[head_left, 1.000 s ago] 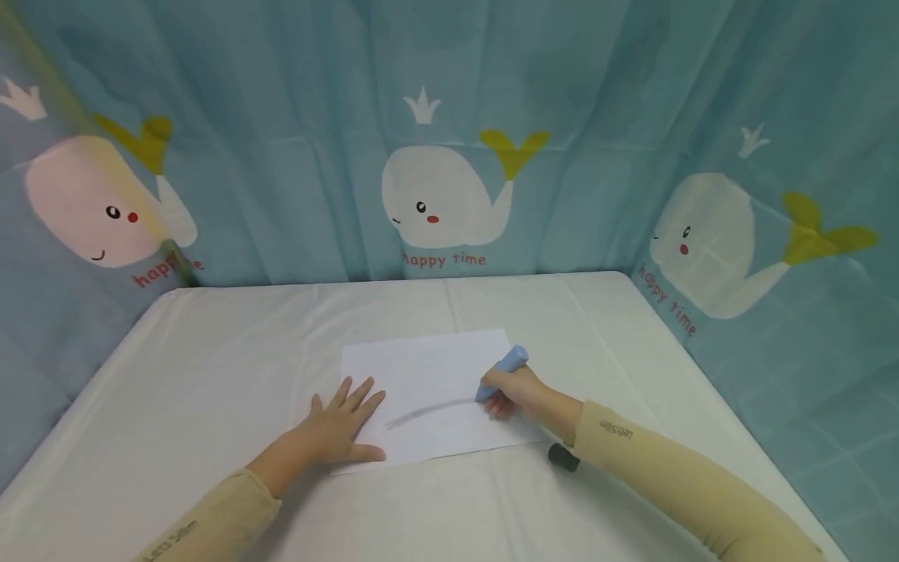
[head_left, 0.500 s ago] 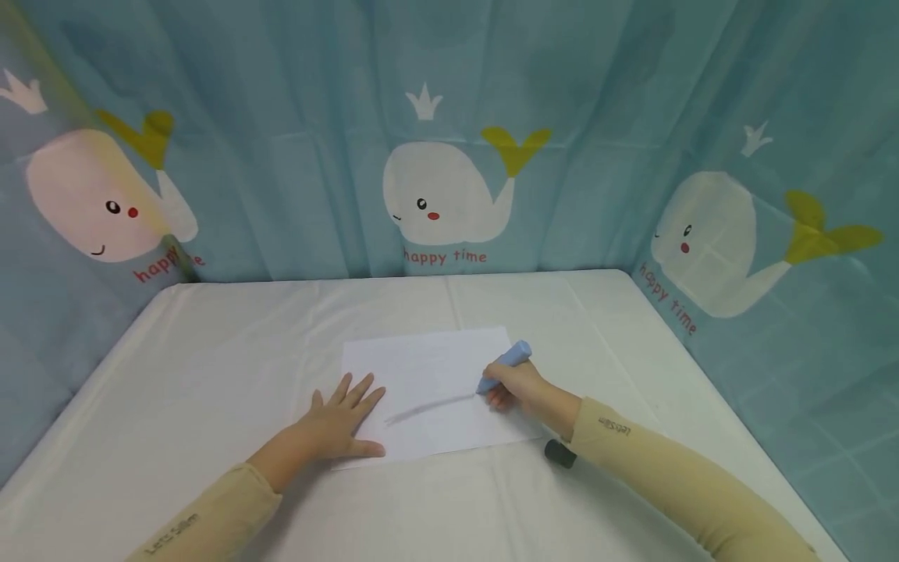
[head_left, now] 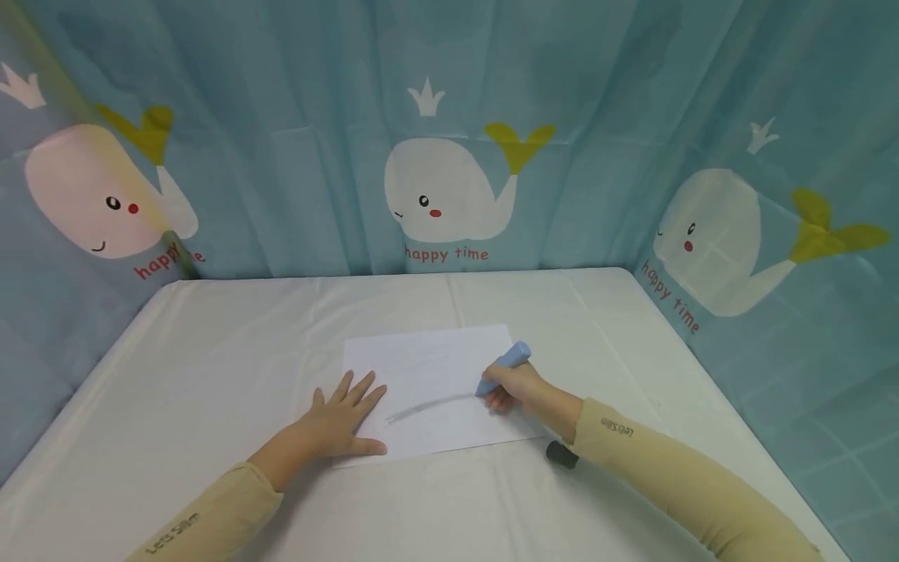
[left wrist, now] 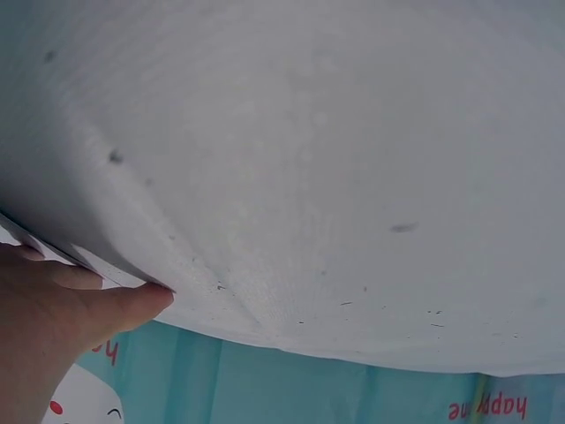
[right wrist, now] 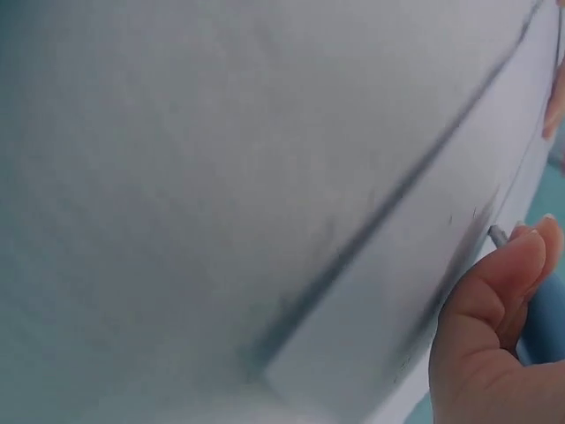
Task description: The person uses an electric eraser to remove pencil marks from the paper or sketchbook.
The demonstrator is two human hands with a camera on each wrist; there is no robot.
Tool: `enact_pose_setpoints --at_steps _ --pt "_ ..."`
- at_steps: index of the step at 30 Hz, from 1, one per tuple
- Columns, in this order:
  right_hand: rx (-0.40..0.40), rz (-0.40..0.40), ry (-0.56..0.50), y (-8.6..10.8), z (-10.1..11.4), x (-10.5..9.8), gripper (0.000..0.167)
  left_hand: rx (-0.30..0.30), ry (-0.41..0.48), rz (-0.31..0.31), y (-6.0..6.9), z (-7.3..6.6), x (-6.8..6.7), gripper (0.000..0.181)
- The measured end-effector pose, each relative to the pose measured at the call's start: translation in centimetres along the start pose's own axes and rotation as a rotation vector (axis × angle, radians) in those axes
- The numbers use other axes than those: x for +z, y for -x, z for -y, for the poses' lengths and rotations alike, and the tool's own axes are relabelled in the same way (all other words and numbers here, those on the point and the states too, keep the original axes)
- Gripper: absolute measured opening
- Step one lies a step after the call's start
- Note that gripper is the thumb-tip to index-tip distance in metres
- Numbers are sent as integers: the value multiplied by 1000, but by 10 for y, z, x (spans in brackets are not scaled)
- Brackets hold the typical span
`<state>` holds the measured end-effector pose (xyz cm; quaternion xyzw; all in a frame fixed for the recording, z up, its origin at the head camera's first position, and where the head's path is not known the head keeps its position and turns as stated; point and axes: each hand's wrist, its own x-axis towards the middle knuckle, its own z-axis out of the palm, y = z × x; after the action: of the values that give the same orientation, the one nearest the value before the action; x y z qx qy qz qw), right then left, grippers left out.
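A white sheet of paper lies on the white-covered table, with a thin grey stroke across its middle. My left hand rests flat on the paper's left side, fingers spread; the left wrist view catches its thumb and a few fingers. In my right hand a thick light-blue marker is pinched at a slant. Its tip touches the paper, or nearly so, at the stroke's right end. The right wrist view shows the thumb against the marker's blue barrel.
A small black cylinder, perhaps a cap, lies just off the paper's lower right corner, partly behind the right sleeve. Blue curtains printed with whales hang along the table's back and sides.
The marker's tip has shifted only slightly around the stroke's right end. My left hand stays put on the paper. The head view has tilted down a little.
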<state>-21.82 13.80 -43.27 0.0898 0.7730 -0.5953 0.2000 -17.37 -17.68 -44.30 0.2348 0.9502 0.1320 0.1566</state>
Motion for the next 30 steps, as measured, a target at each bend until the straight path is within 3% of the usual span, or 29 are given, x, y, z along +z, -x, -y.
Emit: enact_pose_setpoints --at_steps 6,25,30 --pt "-4 -34 -14 -1 2 0 17 7 -18 -3 -1 0 -1 101" --pt "-23 16 -13 -1 1 3 10 11 -23 -3 0 4 1 101" --pt "-11 -4 -26 -1 2 3 10 19 -25 -7 -1 3 1 100"
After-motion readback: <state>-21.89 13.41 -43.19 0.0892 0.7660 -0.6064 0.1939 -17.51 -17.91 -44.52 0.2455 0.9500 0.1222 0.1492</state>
